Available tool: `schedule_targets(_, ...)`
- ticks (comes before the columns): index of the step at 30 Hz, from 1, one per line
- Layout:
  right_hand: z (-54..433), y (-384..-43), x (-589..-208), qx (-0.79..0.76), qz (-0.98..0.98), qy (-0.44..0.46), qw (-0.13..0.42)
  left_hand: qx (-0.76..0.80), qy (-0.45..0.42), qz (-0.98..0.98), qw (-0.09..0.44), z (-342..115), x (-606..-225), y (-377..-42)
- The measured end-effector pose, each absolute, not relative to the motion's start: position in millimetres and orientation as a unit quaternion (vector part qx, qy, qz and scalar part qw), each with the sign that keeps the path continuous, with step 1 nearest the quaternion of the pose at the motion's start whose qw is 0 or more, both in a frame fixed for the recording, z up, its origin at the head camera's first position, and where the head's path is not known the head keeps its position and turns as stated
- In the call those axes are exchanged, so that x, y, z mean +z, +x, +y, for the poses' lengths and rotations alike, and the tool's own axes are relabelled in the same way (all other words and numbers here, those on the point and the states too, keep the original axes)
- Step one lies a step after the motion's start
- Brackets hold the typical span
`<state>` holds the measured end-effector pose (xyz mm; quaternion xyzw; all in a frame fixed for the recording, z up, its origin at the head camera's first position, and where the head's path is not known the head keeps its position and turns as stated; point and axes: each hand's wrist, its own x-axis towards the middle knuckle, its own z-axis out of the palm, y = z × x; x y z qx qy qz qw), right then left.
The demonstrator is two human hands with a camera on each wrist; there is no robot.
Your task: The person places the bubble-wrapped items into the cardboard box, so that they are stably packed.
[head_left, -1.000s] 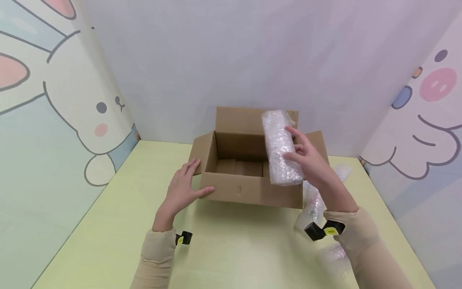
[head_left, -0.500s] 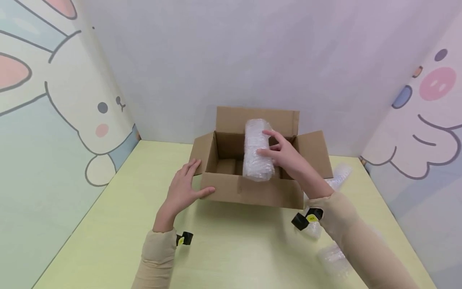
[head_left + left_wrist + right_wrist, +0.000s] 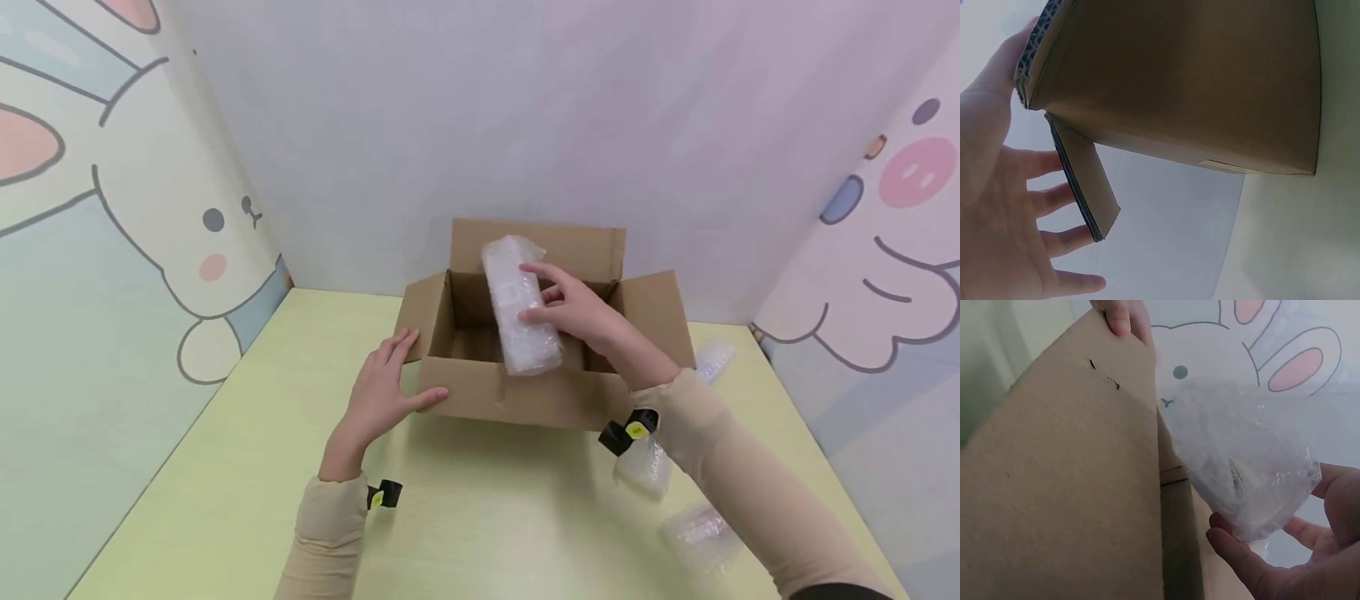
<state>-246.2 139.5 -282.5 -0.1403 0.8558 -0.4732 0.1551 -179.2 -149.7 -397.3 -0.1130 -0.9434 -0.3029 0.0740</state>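
My right hand (image 3: 572,307) grips a bubble-wrapped roll (image 3: 517,304) over the open cardboard box (image 3: 461,387). The roll tilts, its far end leaning left, and it overlaps the box's front and back flaps in the head view. In the right wrist view, thumb and fingers clasp the crinkled clear wrap (image 3: 1247,469); what lies inside it is blurred. My left hand (image 3: 378,387) rests on the box's left front corner, fingers straight along the left flap (image 3: 420,312) and thumb on the front flap. From the left wrist view, the fingers lie behind the small side flap (image 3: 1088,181).
More bubble-wrapped packages lie right of the box: one near its front corner (image 3: 647,467), another closer to me (image 3: 701,533), partly under the right sleeve, and one behind the forearm (image 3: 714,358). Behind the yellow table (image 3: 480,533) stands a pale wall (image 3: 525,117).
My right hand has carried the bubble-wrapped roll leftward, from the box's right side to over its middle, and its tilt has shifted slightly. The left hand stays on the corner.
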Motion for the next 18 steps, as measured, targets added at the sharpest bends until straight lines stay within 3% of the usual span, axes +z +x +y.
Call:
schedule_targets(10,142.5,-268.6,-263.6,-0.354,0.868,-0.285,0.199,-0.301,-0.114,-0.944,0.074,-150.0,-395.2,-177.6)
schedule_targets(18,144.7,-284.7,-256.3,-0.293,0.858,-0.338,0.253,-0.301,-0.112,-0.944,0.071,-149.9,-395.0,-176.5)
